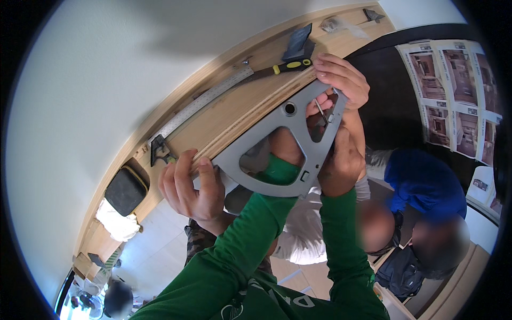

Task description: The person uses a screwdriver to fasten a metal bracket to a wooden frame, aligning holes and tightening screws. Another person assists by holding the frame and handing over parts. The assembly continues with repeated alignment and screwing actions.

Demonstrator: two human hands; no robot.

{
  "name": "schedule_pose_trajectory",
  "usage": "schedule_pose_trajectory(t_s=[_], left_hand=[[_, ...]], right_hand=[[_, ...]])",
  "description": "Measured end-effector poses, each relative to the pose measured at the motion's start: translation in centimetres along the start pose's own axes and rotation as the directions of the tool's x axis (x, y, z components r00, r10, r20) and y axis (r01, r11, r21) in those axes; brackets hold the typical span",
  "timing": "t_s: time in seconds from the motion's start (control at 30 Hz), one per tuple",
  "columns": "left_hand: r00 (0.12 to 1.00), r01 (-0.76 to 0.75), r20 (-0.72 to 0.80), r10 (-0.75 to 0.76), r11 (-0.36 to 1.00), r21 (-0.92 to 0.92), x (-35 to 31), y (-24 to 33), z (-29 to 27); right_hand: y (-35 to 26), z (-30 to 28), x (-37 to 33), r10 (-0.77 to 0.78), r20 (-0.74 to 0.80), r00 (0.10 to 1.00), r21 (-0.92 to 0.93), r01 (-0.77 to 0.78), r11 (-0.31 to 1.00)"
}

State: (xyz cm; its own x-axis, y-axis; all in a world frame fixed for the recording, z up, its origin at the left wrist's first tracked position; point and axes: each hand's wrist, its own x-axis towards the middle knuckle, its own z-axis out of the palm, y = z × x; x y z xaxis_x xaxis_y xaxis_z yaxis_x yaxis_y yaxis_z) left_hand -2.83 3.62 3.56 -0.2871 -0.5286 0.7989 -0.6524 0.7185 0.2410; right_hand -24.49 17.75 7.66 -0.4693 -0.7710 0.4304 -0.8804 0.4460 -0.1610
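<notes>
A grey flat bracket [261, 133] with large cutouts is held tilted against the edge of a wooden board [256, 109]. My left hand [318, 104] is mostly hidden behind the bracket; bent fingertips show through its upper cutout, beside a thin metal rod [321, 112]. I cannot make out whether those fingers grip the rod. My right hand [341, 162] closes on the bracket's lower right edge, its fingers partly hidden. Another person's hands hold the board: one hand [194, 189] at its left end, the other [344, 80] at its right end, over the bracket's corner.
On the wooden ledge behind lie a steel ruler [205, 104], a yellow-and-black handled saw [290, 66], a dark plastic piece [298, 42] and a black case [127, 190]. A white cloth [118, 221] lies farther left. People in white [306, 237] and blue [426, 181] are close by, with a black backpack [401, 274].
</notes>
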Motion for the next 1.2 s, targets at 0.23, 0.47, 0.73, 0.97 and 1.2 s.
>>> schedule_pose_trajectory(t_s=[0.23,0.47,0.73,0.97,1.2], left_hand=[[1.000,0.018,0.008,-0.018,1.000,-0.022,-0.5,-0.3,-0.1],[0.958,-0.177,-0.230,0.172,0.984,-0.002,-1.7,-2.9,3.2],[0.999,0.012,0.049,-0.012,1.000,0.007,-0.2,0.0,0.0],[0.998,0.024,0.054,-0.023,1.000,-0.013,-0.1,0.1,0.0],[0.997,0.036,0.066,-0.036,0.999,-0.006,-0.2,0.2,-0.1]], right_hand=[[1.2,0.9,-0.3,0.263,0.326,0.908,0.709,-0.419,0.567],[2.2,-1.0,0.0,0.088,0.898,0.431,0.419,-0.774,-0.475],[0.2,0.4,0.5,0.022,-0.052,0.998,0.371,-0.001,0.929],[0.4,0.5,-0.6,0.110,0.037,0.993,0.285,-0.116,0.952],[2.0,1.3,-1.2,0.368,0.430,0.824,0.669,-0.565,0.483]])
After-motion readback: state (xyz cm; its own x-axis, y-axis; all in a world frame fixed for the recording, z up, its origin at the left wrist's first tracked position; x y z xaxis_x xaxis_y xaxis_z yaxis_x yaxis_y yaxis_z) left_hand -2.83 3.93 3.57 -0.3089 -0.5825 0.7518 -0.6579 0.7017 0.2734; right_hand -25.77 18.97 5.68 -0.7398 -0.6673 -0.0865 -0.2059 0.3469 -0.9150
